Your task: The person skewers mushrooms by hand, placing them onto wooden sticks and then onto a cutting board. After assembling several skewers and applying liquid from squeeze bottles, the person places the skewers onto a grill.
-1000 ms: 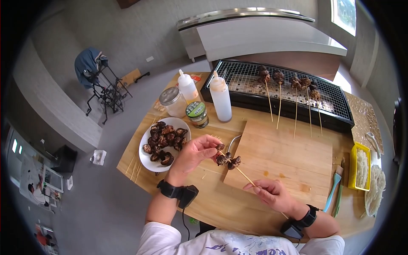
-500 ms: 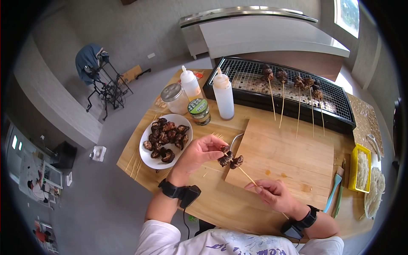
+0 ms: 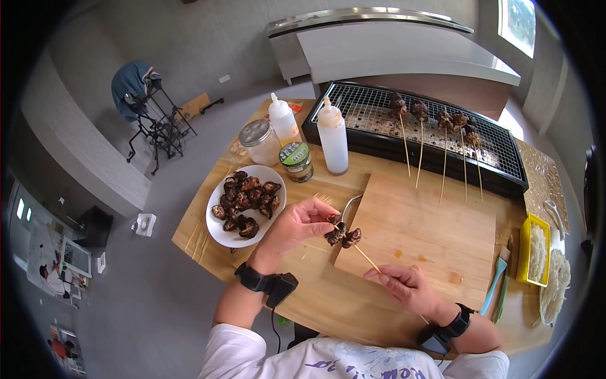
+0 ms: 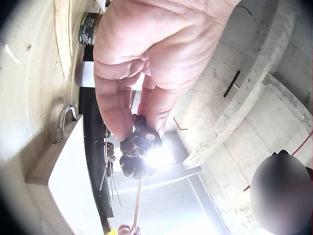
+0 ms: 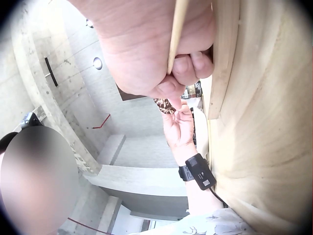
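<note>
Dark brown mushrooms are threaded on a bamboo skewer [image 3: 365,256] held over the near left corner of the cutting board. My left hand [image 3: 295,226] pinches the mushroom [image 4: 139,142] at the skewer's far end between thumb and fingers. Just below it, another mushroom [image 3: 352,238] sits on the stick. With thumb and curled fingers, my right hand [image 3: 407,289] grips the skewer's lower part, and its bare end runs back past the palm. A white plate [image 3: 221,236] piled with loose mushrooms stands left of my left hand.
Several mushroom skewers [image 3: 445,120] lie on the black grill [image 3: 360,104] at the back. Squeeze bottles [image 3: 333,144] and jars [image 3: 297,163] stand behind the plate. The cutting board [image 3: 423,221] fills the middle; a blue brush [image 3: 497,278] and yellow basket [image 3: 523,256] are to its right.
The mushroom in my left fingers has slid down the skewer, close against those below it. My right hand keeps its grip with little movement.
</note>
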Tool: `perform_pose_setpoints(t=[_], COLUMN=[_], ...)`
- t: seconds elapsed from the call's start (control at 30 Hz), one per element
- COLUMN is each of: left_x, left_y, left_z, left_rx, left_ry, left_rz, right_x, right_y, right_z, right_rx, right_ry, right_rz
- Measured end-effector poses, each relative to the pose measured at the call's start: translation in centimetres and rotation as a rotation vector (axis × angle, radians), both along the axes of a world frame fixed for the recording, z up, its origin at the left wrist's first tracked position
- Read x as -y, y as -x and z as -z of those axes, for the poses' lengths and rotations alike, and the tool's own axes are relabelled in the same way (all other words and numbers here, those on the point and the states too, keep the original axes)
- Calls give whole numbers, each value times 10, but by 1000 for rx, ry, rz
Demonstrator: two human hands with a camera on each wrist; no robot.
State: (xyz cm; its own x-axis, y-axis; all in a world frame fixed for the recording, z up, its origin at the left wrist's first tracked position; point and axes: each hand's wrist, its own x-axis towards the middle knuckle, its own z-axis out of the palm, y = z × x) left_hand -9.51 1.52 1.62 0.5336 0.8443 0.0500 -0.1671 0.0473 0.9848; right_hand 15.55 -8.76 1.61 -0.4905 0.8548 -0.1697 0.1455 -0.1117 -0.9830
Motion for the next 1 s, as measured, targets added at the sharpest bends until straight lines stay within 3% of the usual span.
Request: perform_pose_setpoints(t=[0.67,0.77,1.0], left_x=[0,4,-5], left_y=[-2,-4,5], left_z=[3,-5,0], left_rx=[-19,-20,-19], left_ry=[-41,-23,-72], left_rz=[-16,-13,-81], right_x=[2,1,-3], right_y=[2,3,-4], right_z=[7,6,-3], right_rx=[-37,-140,-40], right_ry=[-61,-66,38], right_rz=[-2,-31,82])
